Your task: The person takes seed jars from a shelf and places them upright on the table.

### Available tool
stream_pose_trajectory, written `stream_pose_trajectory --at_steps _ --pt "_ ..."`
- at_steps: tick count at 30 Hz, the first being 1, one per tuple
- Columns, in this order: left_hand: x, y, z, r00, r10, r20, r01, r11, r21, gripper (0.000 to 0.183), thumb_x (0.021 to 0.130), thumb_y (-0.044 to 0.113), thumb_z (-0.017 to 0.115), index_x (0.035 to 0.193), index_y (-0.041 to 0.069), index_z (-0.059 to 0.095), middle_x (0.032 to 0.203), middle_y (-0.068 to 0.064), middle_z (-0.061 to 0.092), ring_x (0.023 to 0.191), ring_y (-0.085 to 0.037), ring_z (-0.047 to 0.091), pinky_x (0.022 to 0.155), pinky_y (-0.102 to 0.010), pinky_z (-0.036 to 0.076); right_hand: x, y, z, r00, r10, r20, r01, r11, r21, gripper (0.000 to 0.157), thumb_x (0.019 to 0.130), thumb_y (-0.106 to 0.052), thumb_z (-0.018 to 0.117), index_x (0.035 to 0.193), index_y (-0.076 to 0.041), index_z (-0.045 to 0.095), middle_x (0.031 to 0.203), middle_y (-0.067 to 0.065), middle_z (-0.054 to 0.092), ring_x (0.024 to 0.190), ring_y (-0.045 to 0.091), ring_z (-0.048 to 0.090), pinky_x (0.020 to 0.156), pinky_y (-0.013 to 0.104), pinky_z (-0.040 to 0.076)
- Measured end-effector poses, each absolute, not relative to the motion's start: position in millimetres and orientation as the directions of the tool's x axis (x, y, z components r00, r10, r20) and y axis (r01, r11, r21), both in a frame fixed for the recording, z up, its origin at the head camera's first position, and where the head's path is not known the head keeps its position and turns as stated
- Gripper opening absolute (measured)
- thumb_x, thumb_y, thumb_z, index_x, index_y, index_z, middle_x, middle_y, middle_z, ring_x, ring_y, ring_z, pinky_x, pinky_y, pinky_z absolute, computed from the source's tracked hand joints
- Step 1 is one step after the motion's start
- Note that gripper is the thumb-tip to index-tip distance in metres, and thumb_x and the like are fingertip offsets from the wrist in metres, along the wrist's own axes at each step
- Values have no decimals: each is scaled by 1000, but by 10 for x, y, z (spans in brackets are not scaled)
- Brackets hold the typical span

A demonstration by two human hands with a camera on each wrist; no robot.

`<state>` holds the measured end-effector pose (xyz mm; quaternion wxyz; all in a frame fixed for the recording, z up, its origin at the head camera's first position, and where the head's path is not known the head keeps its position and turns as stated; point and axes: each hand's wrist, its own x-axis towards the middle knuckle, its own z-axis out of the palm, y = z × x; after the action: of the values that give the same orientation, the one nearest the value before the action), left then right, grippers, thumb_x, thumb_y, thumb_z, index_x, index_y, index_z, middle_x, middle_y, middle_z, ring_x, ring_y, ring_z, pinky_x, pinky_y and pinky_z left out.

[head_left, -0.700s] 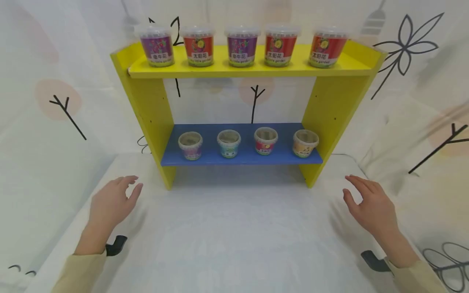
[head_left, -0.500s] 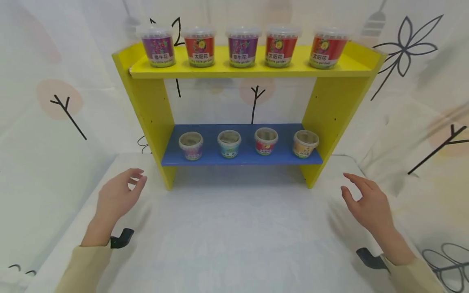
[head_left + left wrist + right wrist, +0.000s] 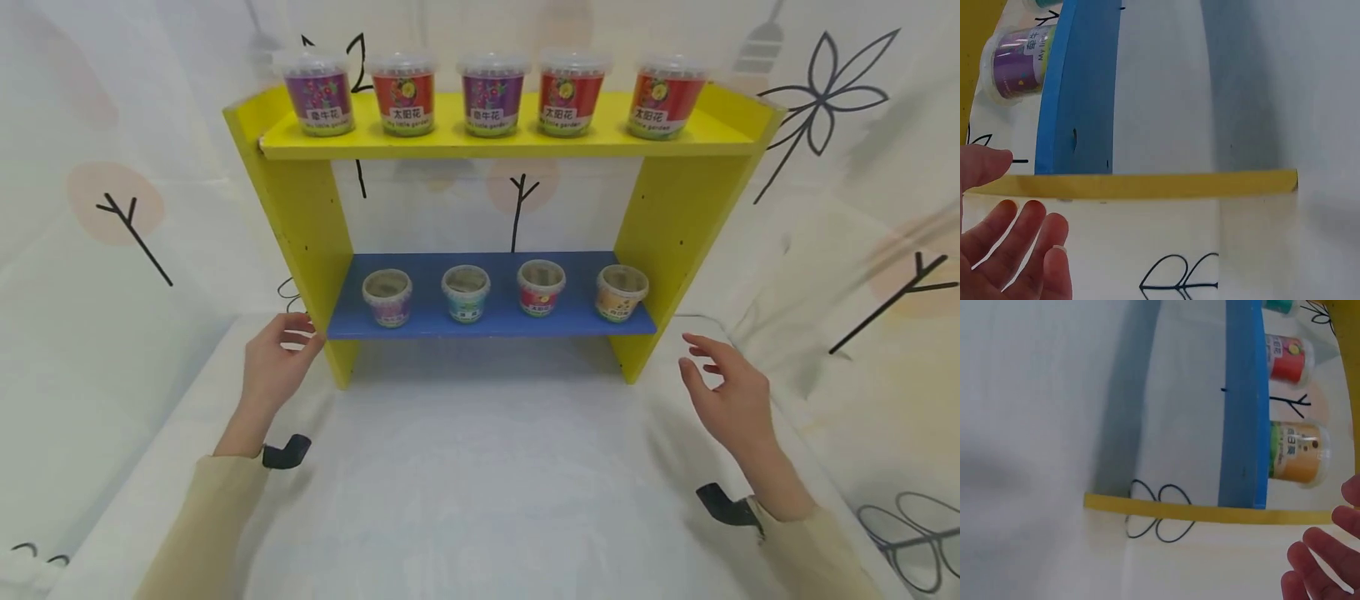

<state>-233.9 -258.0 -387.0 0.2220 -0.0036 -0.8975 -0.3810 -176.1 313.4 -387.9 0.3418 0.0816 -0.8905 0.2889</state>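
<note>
A small two-tier shelf [image 3: 480, 335] with yellow sides and a blue lower board stands on the white table. My left hand [image 3: 279, 360] is at its left side panel [image 3: 1147, 186]. In the left wrist view, thumb and fingers lie on either side of that panel's edge, apart from each other; I cannot tell whether they touch it. Loosely bent, my right hand [image 3: 731, 400] hovers off the right side panel [image 3: 1210, 513], holding nothing. On the blue board sit a purple cup [image 3: 388, 298], a teal cup [image 3: 467, 294], a red cup [image 3: 540, 288] and an orange cup [image 3: 622, 293], all lidless.
Several lidded cups with purple or red labels, among them a purple one [image 3: 321, 96] and a red one [image 3: 663, 98], line the yellow top board [image 3: 510, 148]. A white printed cloth [image 3: 112, 333] hangs behind and beside the table [image 3: 480, 492].
My left hand has moved forward and right, up to the shelf's left side. The right hand has moved forward and slightly left toward the right side. The cups have stayed put.
</note>
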Motion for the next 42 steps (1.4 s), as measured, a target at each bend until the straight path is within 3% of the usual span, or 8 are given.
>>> stream_pose_trajectory --at_steps 4,6,11,17,19,24,33,42 --pt "-2435 -2515 -3901 -871 -219 440 198 662 723 41 94 31 69 121 2 57 114 -14 64 101 -32 63 75 -17 48 -1817 3050 -3787 -743 77 665 -356 795 -491 35 94 -10 65 128 -3 64 116 19 67 102 33 62 82 -1 33" --pt "-2475 -2478 -3928 -862 -259 436 189 634 750 43 93 32 70 121 2 56 114 -13 63 102 -32 62 73 -14 46 -1846 3006 -3721 -738 92 668 -362 782 -508 34 95 -11 65 129 -4 64 118 18 67 104 32 62 83 0 34" --pt "-2517 -2384 -3977 -868 -360 342 97 553 828 51 93 39 69 127 3 54 117 -13 60 105 -27 58 81 -22 47 -1890 2911 -3552 -728 115 676 -381 752 -538 34 96 -13 65 129 -6 65 119 16 68 105 28 62 82 1 37" --pt "-2558 -2326 -4002 -863 -429 268 42 467 883 52 93 38 69 132 6 53 120 -11 57 105 -23 53 86 -26 47 -1924 2870 -3367 -702 104 705 -427 730 -533 33 95 -12 66 128 -5 66 118 17 68 102 -6 54 82 2 39" --pt "-2582 -2312 -4019 -859 -433 274 52 458 887 52 94 39 68 132 6 53 120 -11 57 106 -23 53 87 -27 47 -1931 2884 -3287 -692 113 713 -428 731 -531 32 96 -13 64 127 -5 66 117 16 69 101 -11 52 82 3 40" --pt "-2613 -2275 -4080 -849 -452 275 74 413 908 53 94 41 67 133 8 53 124 -8 56 110 -21 53 93 -32 48 -1944 2960 -3004 -666 171 726 -427 710 -559 29 98 -18 61 122 -4 69 115 12 70 99 -8 55 84 7 43" --pt "-2581 -2195 -4119 -814 -527 245 112 270 956 50 93 40 69 132 10 57 126 -5 58 113 -19 53 94 -33 48 -2012 2991 -2502 -622 204 756 -469 676 -568 29 98 -19 61 121 -3 69 111 -14 69 104 -3 59 89 13 47" --pt "-2574 -2206 -4090 -833 -489 258 121 294 948 47 95 32 68 135 11 56 128 -5 57 112 -19 52 94 -32 48 -2113 2854 -2114 -580 150 800 -528 679 -510 29 98 -21 59 122 -8 68 117 -4 69 110 3 59 93 16 46"
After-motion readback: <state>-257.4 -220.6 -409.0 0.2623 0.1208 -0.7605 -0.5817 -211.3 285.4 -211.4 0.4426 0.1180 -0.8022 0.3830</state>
